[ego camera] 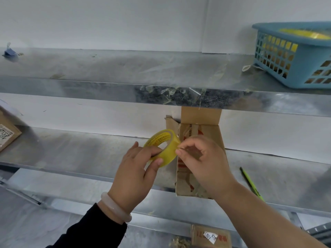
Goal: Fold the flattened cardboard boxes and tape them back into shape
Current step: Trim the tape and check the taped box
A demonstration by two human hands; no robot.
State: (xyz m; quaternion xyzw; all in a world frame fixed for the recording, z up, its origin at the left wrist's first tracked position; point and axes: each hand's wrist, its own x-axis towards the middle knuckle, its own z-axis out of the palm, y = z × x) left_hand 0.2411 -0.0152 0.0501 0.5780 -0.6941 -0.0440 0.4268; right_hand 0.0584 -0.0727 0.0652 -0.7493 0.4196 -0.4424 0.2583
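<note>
Gripped yellow tape roll (162, 147) in left hand (136, 174), fingers curled round its rim; pinched at roll's edge with right hand (202, 163) thumb and forefinger, just before cardboard box (206, 130) standing on metal shelf (71, 154).

glossy tape roll (162, 147), matt cardboard box (200, 158)

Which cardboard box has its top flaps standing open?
The centre box behind the tape roll, flaps up; the left box and bottom box show none raised.
</note>
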